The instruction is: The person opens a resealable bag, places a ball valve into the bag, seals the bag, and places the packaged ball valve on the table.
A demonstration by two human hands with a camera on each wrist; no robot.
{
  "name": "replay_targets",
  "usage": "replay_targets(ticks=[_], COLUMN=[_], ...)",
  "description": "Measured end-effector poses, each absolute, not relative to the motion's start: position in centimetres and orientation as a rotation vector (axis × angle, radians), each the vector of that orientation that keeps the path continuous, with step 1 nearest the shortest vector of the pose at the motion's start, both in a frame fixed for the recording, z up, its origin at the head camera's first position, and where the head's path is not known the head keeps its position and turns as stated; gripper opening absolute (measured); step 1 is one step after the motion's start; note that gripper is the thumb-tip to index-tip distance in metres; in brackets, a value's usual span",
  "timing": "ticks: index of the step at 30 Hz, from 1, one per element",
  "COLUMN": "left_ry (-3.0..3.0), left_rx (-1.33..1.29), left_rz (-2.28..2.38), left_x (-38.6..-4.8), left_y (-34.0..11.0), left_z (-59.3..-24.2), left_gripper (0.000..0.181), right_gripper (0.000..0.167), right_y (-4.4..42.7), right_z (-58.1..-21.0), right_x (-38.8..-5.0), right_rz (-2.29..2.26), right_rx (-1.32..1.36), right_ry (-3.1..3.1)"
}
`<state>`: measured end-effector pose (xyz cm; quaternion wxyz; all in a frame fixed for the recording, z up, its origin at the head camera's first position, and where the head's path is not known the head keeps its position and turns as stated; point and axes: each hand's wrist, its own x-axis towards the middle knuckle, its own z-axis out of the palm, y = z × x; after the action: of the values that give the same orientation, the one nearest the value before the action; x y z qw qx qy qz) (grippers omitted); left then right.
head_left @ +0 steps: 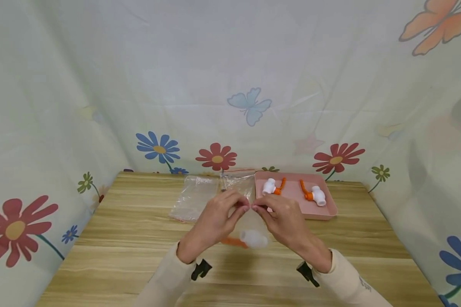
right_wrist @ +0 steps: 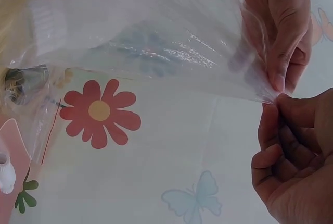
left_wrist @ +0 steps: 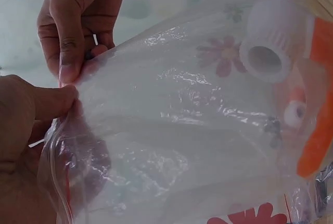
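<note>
Our left hand (head_left: 215,215) pinches the rim of a clear zip bag (left_wrist: 135,104), thumb against fingers, and our right hand (head_left: 286,217) pinches that rim just beside it, the two sets of fingertips nearly meeting. The bag hangs below both hands, and we see a white valve (head_left: 253,238) with an orange handle (head_left: 234,242) lying in its lower part, on our side of the fingertips; it is blurred in the head view. Cream sleeves (head_left: 169,273) cover our forearms behind the hands. To the left of our left hand and slightly beyond it, a flat clear bag (head_left: 197,194) lies on the wooden table (head_left: 119,238). Just beyond our fingertips lies another clear bag (head_left: 238,181) with a red line along its far edge. Beyond our right hand and to its right, a pink tray (head_left: 322,214) carries two more white-and-orange valves (head_left: 318,196). Farthest out from our hands hangs a flowered curtain (head_left: 176,64).
</note>
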<state>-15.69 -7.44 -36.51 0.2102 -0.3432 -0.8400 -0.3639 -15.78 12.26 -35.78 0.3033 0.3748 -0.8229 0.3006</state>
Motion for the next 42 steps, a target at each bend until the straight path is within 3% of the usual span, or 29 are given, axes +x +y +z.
replay_targets(ticks=[42], left_ry=[-2.382], left_rx=[-0.955], left_rz=[-1.054], left_x=[-15.7], left_y=[-9.4], left_z=[-37.2], left_gripper=[0.009], right_gripper=[0.015], right_y=[13.0], right_z=[-35.9], right_x=[-16.0], right_rz=[0.771], right_rx=[0.971], right_ry=[-2.125])
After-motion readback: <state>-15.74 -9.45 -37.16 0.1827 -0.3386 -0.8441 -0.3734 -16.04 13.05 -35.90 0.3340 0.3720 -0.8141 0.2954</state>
